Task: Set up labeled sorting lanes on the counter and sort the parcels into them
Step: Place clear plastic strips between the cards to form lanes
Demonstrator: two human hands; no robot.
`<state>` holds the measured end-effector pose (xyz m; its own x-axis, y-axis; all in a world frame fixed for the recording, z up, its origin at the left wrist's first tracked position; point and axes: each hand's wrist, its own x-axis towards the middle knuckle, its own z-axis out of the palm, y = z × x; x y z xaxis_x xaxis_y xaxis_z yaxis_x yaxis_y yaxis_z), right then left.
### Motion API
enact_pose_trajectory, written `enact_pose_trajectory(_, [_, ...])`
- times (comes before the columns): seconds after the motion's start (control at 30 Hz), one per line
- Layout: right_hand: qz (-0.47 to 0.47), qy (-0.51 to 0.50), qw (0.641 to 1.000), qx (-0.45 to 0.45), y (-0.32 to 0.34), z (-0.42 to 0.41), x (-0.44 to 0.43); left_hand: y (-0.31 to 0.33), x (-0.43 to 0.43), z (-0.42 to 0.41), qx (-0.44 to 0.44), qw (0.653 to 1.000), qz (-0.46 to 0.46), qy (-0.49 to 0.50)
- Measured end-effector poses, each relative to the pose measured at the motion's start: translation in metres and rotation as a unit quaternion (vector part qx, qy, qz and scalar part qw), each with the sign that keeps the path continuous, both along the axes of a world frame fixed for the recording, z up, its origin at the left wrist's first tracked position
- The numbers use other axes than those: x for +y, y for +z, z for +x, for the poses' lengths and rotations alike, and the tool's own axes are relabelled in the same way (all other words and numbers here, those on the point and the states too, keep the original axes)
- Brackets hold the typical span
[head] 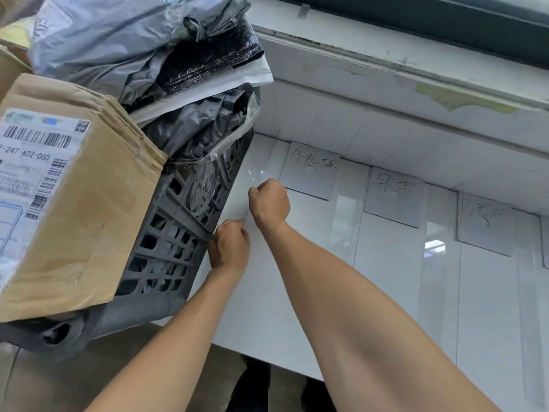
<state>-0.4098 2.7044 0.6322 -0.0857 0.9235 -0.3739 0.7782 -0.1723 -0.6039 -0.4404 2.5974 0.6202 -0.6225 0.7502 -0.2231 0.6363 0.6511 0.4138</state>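
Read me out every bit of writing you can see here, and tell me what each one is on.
"待处理": handwritten on the leftmost white card.
"异常": handwritten on the second white card.
Handwriting on the third white card: too blurred to read.
"-247-A02-060": printed on the shipping label of the cardboard box; its start is cut off.
The label's other print and barcodes: too small to read.
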Motion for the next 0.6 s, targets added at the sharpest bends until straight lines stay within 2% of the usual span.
enact_pose_trajectory(0.6, [0.0, -0.033, 0.999, 0.017, -0.011, -0.009, -0.001, -0.006, -0.005, -0.006, 0.005, 1.0, 0.012, 0.009])
